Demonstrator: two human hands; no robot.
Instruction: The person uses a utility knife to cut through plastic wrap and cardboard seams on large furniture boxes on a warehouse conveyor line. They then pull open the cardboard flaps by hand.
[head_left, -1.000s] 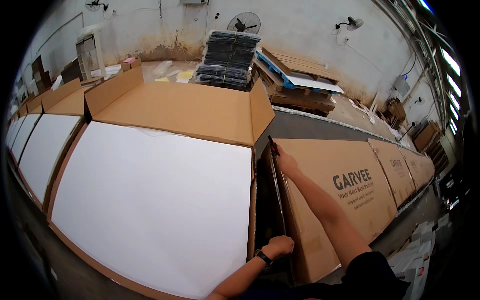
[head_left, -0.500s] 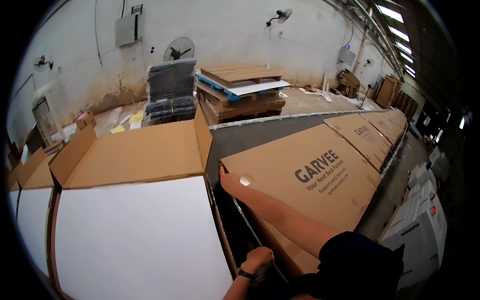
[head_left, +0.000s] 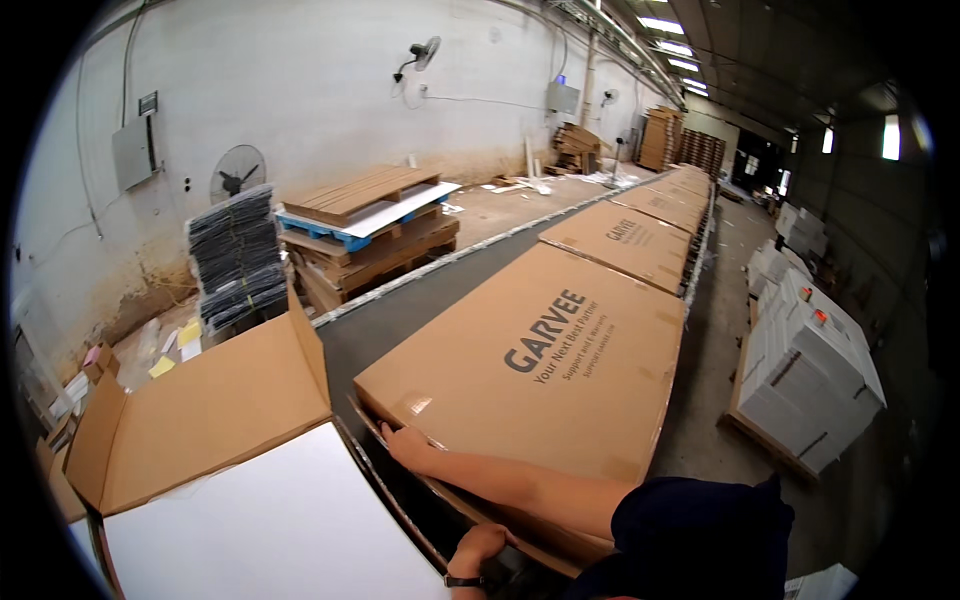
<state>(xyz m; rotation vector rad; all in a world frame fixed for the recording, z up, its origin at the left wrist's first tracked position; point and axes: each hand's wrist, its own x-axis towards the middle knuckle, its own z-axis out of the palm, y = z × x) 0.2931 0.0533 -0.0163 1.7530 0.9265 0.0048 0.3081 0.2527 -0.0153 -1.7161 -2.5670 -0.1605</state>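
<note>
A large flat brown cardboard box point(head_left: 480, 390), closed and printed on top, lies on the dark conveyor belt point(head_left: 385, 325). My right hand point(head_left: 408, 447) reaches across to its left side and grips the edge near the corner, just below a piece of clear tape. Closer to me, my left hand point(head_left: 482, 545), with a dark band on the wrist, is closed at the lower edge of the same box; its fingertips are partly hidden. Left of both hands stands an open carton point(head_left: 215, 415) with raised flaps, and a white sheet point(head_left: 265, 520) covers its contents.
More closed boxes point(head_left: 625, 245) line the belt ahead. Beyond the belt are stacked wooden pallets point(head_left: 370, 200) and a pile of dark wrapped sheets point(head_left: 237, 255). On the right, white wrapped blocks point(head_left: 805, 375) stand on a pallet. A narrow dark gap runs between open carton and box.
The view has swung to the right, so the carton, box and pallets appear farther left. My right hand sits slightly farther from the box's corner. My left hand remains low by its near edge.
</note>
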